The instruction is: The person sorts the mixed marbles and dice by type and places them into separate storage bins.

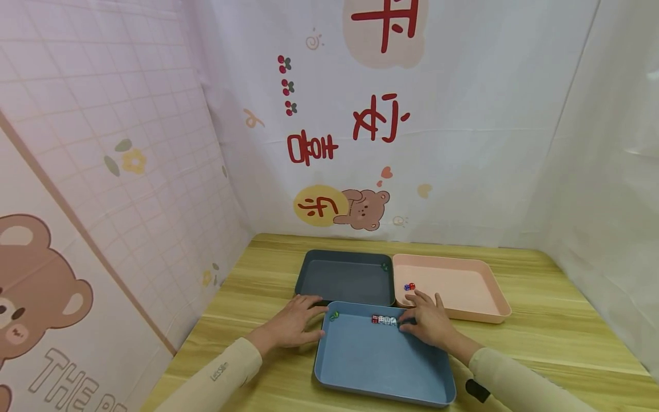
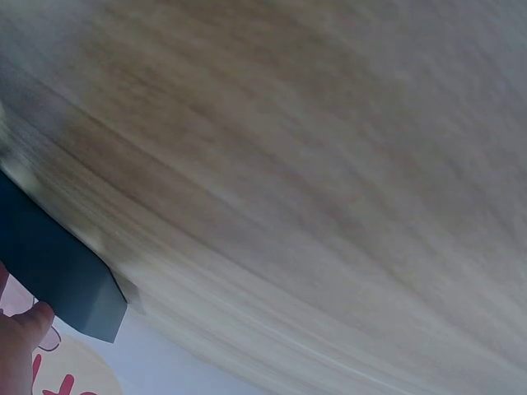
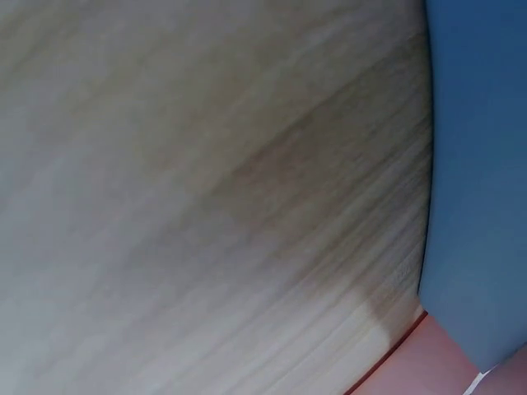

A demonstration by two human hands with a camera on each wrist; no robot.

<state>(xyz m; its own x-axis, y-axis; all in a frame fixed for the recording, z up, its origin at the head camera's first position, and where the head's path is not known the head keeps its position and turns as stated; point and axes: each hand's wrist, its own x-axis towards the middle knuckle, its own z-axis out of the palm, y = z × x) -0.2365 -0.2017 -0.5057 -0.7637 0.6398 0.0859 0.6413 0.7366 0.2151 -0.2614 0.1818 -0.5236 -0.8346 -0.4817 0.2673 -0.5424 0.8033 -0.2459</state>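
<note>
In the head view a blue tray (image 1: 381, 366) lies nearest me. Near its far edge stands a row of small dice, a red die (image 1: 374, 319) at the left end and several white dice (image 1: 387, 321) beside it. My right hand (image 1: 429, 321) reaches over the tray's right side, thumb and forefinger pinching at the row's right end; the fingertips mostly hide the die there. A green die (image 1: 334, 315) sits in the tray's far left corner. My left hand (image 1: 292, 323) rests by the left rim with fingers spread, holding nothing.
Behind are a dark tray (image 1: 345, 280) with a green die (image 1: 384, 266) and a pink tray (image 1: 453, 280) with a blue die (image 1: 407, 287) and a red die (image 1: 412, 286). All stand on a wooden table (image 1: 546, 326) with printed sheets (image 1: 463, 143) around it.
</note>
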